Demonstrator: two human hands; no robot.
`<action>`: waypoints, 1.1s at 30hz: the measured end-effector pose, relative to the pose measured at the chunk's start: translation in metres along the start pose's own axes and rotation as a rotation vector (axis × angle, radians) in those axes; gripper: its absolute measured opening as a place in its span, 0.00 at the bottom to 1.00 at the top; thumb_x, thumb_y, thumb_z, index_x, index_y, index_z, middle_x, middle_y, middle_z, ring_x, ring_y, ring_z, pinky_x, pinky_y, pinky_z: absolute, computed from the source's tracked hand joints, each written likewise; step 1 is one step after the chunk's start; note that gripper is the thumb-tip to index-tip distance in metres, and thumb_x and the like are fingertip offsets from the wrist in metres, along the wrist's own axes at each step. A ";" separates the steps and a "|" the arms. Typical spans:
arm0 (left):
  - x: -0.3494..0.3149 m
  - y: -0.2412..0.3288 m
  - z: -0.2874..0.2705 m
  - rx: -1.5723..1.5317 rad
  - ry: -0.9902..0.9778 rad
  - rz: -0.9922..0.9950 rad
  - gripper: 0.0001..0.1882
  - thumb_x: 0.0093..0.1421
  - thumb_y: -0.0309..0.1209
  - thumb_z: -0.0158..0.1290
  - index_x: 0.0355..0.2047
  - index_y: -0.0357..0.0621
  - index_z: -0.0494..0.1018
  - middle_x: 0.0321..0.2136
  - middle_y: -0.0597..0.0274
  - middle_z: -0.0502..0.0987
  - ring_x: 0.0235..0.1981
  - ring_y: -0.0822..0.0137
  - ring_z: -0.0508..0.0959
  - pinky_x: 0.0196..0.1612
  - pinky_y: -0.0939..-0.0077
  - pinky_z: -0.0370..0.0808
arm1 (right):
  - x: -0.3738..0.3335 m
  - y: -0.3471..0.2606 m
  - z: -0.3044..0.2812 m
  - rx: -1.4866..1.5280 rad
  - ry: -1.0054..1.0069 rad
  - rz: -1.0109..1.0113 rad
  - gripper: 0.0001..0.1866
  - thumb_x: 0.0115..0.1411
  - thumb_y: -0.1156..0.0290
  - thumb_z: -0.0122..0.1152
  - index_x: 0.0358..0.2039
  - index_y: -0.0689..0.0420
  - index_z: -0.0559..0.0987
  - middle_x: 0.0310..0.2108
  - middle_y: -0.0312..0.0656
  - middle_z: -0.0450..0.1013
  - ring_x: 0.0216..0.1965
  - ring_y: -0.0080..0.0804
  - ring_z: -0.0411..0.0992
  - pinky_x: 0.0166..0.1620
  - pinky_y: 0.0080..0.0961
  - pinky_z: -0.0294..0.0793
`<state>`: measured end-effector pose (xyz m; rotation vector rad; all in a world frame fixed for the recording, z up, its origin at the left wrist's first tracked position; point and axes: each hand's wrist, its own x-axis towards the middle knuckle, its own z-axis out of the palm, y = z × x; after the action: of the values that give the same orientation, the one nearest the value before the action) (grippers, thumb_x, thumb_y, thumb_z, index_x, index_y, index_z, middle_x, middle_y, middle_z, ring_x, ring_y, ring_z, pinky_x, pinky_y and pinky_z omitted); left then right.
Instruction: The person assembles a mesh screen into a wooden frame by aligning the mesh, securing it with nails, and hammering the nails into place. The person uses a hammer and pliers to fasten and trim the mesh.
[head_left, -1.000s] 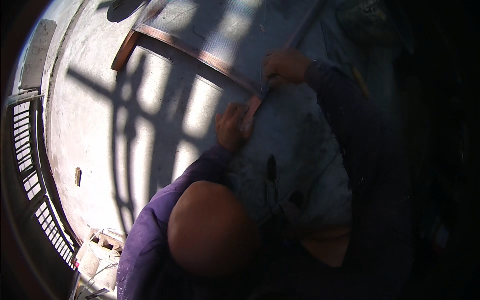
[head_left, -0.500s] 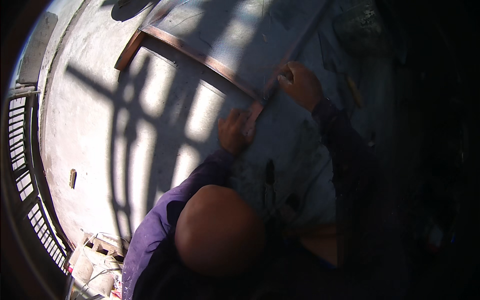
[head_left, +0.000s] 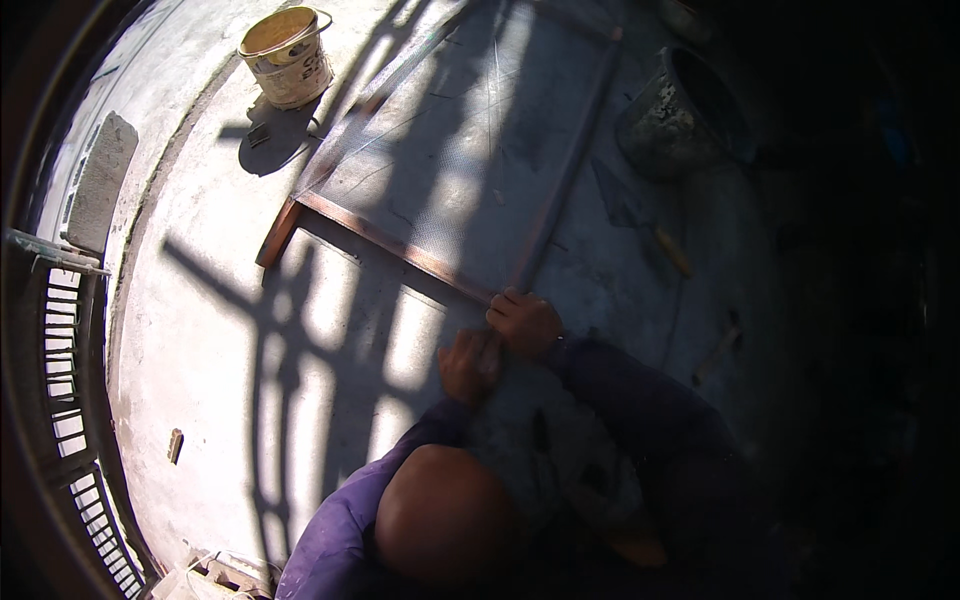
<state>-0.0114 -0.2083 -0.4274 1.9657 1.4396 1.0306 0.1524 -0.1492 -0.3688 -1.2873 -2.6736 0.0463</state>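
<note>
A wooden frame [head_left: 390, 238] covered with fine mesh [head_left: 455, 170] lies on the concrete floor, its near ends sticking out past the crosspiece. At the near right corner my left hand [head_left: 470, 366] closes round the protruding wooden end, which it mostly covers. Just above it, my right hand [head_left: 526, 321] is closed against the corner where crosspiece and side rail meet. Its fingertips are pressed together, and whatever they pinch is hidden. The two hands almost touch. My bent knee [head_left: 440, 515] shows below them.
A yellowish bucket [head_left: 290, 75] stands far left of the frame. To the right are a dark bucket [head_left: 680, 115], a trowel [head_left: 668, 248] with a yellow handle, and a slim tool [head_left: 716, 350]. A barred gate [head_left: 65, 365] lines the left edge; a small block [head_left: 175, 446] lies nearby.
My right hand has come down and left from the side rail to the corner, beside my left hand. My left hand stays on the wooden end. The view has shifted, bringing both buckets into fuller sight.
</note>
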 end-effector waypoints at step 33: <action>-0.009 -0.014 0.010 0.053 -0.016 -0.020 0.19 0.55 0.36 0.63 0.48 0.51 0.78 0.40 0.59 0.77 0.39 0.54 0.79 0.41 0.53 0.70 | 0.029 0.083 -0.017 0.104 -0.517 -0.404 0.11 0.61 0.69 0.56 0.44 0.56 0.76 0.44 0.41 0.75 0.49 0.42 0.75 0.48 0.42 0.80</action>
<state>-0.0127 -0.2119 -0.4466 1.9879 1.4889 0.9752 0.2015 -0.0751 -0.3562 -0.7569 -3.2555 0.5216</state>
